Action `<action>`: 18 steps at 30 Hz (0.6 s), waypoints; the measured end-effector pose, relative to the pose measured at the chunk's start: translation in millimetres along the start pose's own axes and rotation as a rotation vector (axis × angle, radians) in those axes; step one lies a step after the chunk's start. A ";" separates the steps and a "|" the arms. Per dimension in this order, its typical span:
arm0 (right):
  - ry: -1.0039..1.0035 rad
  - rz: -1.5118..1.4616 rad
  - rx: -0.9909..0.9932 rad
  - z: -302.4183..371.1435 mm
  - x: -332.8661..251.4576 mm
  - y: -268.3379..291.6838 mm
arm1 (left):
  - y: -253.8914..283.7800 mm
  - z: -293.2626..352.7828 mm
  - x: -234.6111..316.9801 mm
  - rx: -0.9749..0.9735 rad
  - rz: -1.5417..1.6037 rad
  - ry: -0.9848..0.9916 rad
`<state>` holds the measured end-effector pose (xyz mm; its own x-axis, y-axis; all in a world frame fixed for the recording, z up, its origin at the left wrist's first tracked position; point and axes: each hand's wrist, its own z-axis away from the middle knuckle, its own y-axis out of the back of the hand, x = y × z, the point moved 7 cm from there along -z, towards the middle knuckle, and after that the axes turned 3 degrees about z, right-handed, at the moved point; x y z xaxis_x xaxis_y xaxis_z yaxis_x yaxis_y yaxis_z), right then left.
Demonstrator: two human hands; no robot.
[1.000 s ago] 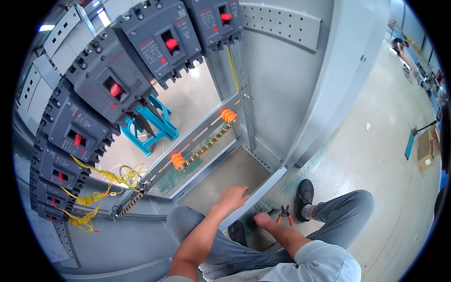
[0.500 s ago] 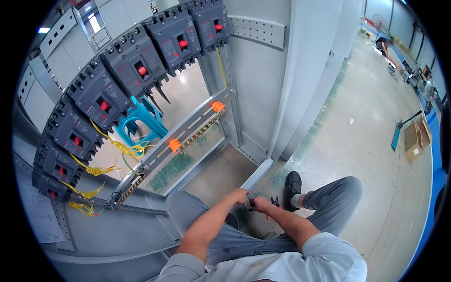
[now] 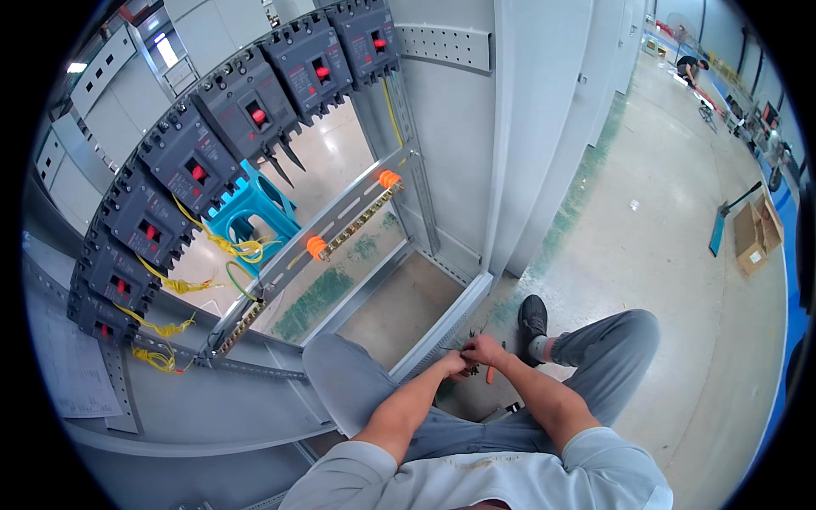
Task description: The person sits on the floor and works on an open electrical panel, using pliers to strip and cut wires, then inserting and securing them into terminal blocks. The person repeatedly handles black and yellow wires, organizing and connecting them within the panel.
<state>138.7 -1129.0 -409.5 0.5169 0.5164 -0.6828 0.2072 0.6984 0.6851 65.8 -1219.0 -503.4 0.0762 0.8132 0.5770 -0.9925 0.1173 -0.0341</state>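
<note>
Grey sheet metal forms the cabinet frame [image 3: 450,321], whose lower rail passes near the hands on their 10 o'clock side. The left hand [image 3: 455,365] and the right hand [image 3: 484,349] meet above the floor [image 3: 595,280], the right at the left's 2 o'clock. Each has its fingers bent and drawn close; whether either grips an item cannot be told. Small dark pieces [image 3: 473,371] show directly below the hands, at 6 o'clock, too small to identify. A slim orange tool handle [image 3: 490,375] is just beside the right hand, at its 6 o'clock.

From the hands, a brass terminal bar [image 3: 361,223] between two ribbed orange insulators [image 3: 316,247] is mounted at 11 o'clock. Dark grey moulded circuit breakers with red toggles [image 3: 251,112] form a row between 9 and 11 o'clock. Bundled yellow wires [image 3: 166,329] hang at 9 o'clock. A blue plastic stool [image 3: 259,212] stands at 10 o'clock.
</note>
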 end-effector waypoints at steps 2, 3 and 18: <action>0.031 -0.003 0.046 1.3 -9.4 8.1 | 0.6 -4.8 -0.6 0.102 -0.044 -0.047; 0.040 -0.002 0.047 1.4 -12.1 9.2 | 1.9 -3.7 2.1 0.122 -0.120 -0.073; 0.028 -0.317 0.140 5.9 -82.8 67.6 | 18.9 13.8 26.3 0.486 -0.785 -0.303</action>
<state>114.8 -1127.5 -305.2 0.3860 0.2990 -0.8727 0.4672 0.7524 0.4644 47.7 -1203.3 -477.6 0.7735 0.4147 0.4793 -0.6056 0.2603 0.7520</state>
